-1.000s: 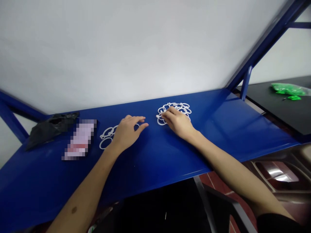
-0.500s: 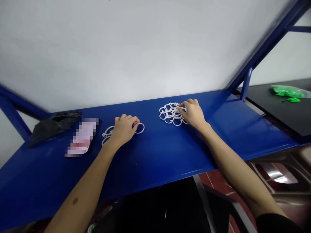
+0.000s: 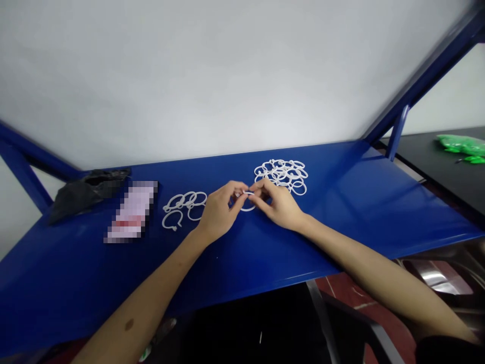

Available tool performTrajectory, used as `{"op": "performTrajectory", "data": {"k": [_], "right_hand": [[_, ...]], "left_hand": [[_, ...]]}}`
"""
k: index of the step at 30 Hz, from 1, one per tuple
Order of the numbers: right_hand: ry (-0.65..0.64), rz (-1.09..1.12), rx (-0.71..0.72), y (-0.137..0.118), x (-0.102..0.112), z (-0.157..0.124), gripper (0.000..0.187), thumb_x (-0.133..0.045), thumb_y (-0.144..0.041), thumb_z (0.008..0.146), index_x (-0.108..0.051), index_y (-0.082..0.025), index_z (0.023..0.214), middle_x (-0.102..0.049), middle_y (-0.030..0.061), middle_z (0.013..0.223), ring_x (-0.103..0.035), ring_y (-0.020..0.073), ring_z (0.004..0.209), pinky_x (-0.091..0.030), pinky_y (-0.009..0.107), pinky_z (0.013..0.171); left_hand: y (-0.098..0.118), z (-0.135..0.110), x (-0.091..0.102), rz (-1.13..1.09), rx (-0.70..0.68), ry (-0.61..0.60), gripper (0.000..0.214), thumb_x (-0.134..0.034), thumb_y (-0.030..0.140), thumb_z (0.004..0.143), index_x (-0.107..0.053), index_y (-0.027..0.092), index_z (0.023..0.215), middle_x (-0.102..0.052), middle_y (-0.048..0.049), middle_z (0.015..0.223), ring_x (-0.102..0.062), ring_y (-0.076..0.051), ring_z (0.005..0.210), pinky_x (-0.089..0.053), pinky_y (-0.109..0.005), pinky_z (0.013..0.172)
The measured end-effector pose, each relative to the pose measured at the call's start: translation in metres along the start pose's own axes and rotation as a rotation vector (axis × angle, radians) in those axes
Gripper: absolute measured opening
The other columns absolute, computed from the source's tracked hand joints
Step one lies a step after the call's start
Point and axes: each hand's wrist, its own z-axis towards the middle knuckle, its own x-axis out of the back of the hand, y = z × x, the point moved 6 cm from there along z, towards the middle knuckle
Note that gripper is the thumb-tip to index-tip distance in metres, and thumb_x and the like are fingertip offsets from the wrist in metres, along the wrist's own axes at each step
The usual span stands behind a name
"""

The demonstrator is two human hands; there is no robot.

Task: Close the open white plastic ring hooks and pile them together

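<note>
At the centre of the frame the left hand (image 3: 219, 212) and the right hand (image 3: 281, 206) meet, both pinching one thin white plastic ring (image 3: 247, 209) at the fingertips, just above the glossy blue metal table (image 3: 341, 222); a pile of white plastic rings (image 3: 283, 174) lies just behind the right hand; a smaller cluster of white rings (image 3: 185, 205) lies left of the left hand; a crumpled black bag (image 3: 89, 192) sits far left.

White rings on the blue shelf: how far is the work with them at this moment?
Looks done: a small group of rings lies apart, beside the left hand. In hand: both hands pinch one ring between their fingertips. Left: the bigger pile behind the right hand, seemingly the larger share.
</note>
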Motion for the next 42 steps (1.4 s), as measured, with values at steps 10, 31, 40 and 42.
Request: {"op": "performTrajectory", "data": {"k": [10,31,40,42], "right_hand": [[0.043,0.186,0.008,0.004,-0.001,0.000,0.021,-0.064,-0.040,0.095,-0.063,-0.019,0.091,-0.072,0.0019,0.079,-0.067,0.0128,0.066,-0.054,0.027,0.065],[0.207,-0.660,-0.158,0.059,0.072,0.067,0.014,-0.059,-0.023,0.087,-0.072,-0.019,0.090,-0.068,0.0079,0.089,-0.061,0.0196,0.073,-0.048,0.037,0.071],[0.014,-0.700,-0.268,0.103,0.073,0.093,0.014,-0.061,-0.017,0.082,-0.075,-0.016,0.082,-0.071,0.0097,0.083,-0.060,0.0227,0.080,-0.049,0.043,0.082],[0.057,-0.715,-0.249,0.099,0.076,0.090,0.013,-0.061,-0.019,0.083,-0.075,-0.017,0.080,-0.070,0.0100,0.083,-0.059,0.0240,0.082,-0.048,0.046,0.085]], "left_hand": [[-0.023,-0.001,-0.006,-0.473,0.343,-0.008,0.021,-0.069,0.040,0.086,-0.074,0.020,0.088,-0.077,-0.0026,0.077,-0.071,-0.017,0.068,-0.056,-0.029,0.068],[-0.072,0.010,0.034,0.722,0.154,-0.107,0.040,-0.049,0.020,0.088,-0.067,0.020,0.123,-0.066,-0.0155,0.124,-0.056,-0.036,0.116,-0.043,-0.052,0.094],[-0.087,0.011,0.045,0.729,0.222,-0.207,0.025,-0.049,0.020,0.087,-0.071,0.024,0.097,-0.073,-0.0107,0.103,-0.062,-0.032,0.099,-0.045,-0.048,0.085],[-0.087,0.012,0.045,0.701,0.226,-0.188,0.021,-0.050,0.022,0.088,-0.071,0.025,0.089,-0.074,-0.0092,0.097,-0.062,-0.032,0.097,-0.045,-0.047,0.084]]}}
